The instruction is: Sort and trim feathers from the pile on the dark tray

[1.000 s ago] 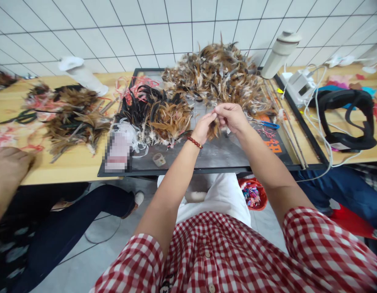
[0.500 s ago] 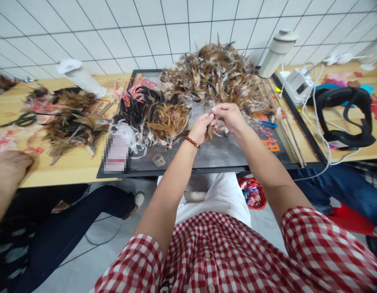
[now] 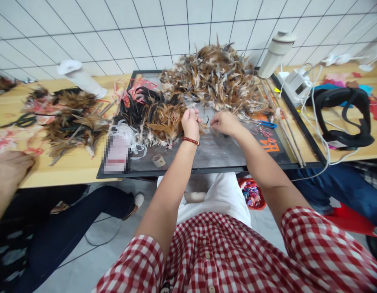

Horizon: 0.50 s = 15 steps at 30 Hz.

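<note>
My left hand [image 3: 191,122], with a red bead bracelet at the wrist, is closed over the dark board [image 3: 200,156]. Brown feathers [image 3: 203,128] poke out beside its fingers. My right hand [image 3: 225,123] is a little way to the right, its fingertips pinched together; anything between them is too small to name. A small dark curved feather [image 3: 207,121] shows between the two hands. Behind them rises a large heap of brown and grey feathers [image 3: 213,77]. Left of my left hand lie sorted brown feathers [image 3: 164,118] and black feathers [image 3: 130,106].
Blue-handled scissors [image 3: 266,124] and thin sticks [image 3: 288,134] lie to the right, near a cup [image 3: 275,55], a power strip [image 3: 295,87] and a black headset [image 3: 341,118]. At left are another feather pile [image 3: 75,122] and another person's hand [image 3: 11,167].
My hands, together before, have moved apart. The left has turned and shifted slightly left, while the right has lowered a little. The feather piles look unchanged.
</note>
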Tool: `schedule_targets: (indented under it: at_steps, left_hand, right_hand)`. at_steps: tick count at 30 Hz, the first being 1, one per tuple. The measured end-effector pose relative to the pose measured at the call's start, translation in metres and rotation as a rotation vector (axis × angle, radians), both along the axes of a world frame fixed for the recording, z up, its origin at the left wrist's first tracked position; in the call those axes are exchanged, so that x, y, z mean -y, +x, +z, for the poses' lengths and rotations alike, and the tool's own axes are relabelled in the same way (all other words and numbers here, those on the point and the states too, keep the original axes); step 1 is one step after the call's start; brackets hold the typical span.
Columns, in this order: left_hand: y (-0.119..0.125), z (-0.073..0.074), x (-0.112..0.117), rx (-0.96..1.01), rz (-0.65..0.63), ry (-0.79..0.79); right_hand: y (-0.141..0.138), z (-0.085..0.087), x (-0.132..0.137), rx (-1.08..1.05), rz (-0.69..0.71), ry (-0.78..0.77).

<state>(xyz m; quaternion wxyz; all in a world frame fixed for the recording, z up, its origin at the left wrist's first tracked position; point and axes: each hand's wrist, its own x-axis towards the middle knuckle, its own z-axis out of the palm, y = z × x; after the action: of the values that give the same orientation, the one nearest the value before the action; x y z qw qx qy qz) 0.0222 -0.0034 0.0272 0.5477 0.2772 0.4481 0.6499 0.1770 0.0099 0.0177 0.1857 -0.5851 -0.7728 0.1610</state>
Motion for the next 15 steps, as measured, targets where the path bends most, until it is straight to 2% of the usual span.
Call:
schedule_targets:
  at_steps: [3, 6, 9, 13, 15]
  left_hand:
    - [-0.001, 0.0, 0.0, -0.011, 0.054, -0.038]
    - [-0.001, 0.0, 0.0, -0.009, 0.048, -0.074]
    - [0.003, -0.001, 0.003, -0.017, -0.03, -0.086]
    - [0.01, -0.001, 0.009, -0.049, -0.148, -0.075]
    - [0.011, 0.0, 0.01, -0.054, -0.153, -0.075]
  right_hand:
    - [-0.006, -0.003, 0.001, 0.063, 0.019, 0.028]
    - [-0.005, -0.003, -0.002, -0.061, -0.028, 0.089]
    - [-0.005, -0.001, -0.005, -0.385, -0.077, 0.108]
    - [-0.012, 0.005, -0.003, -0.889, -0.076, -0.079]
    - [-0.015, 0.008, -0.001, -1.021, -0.044, -0.166]
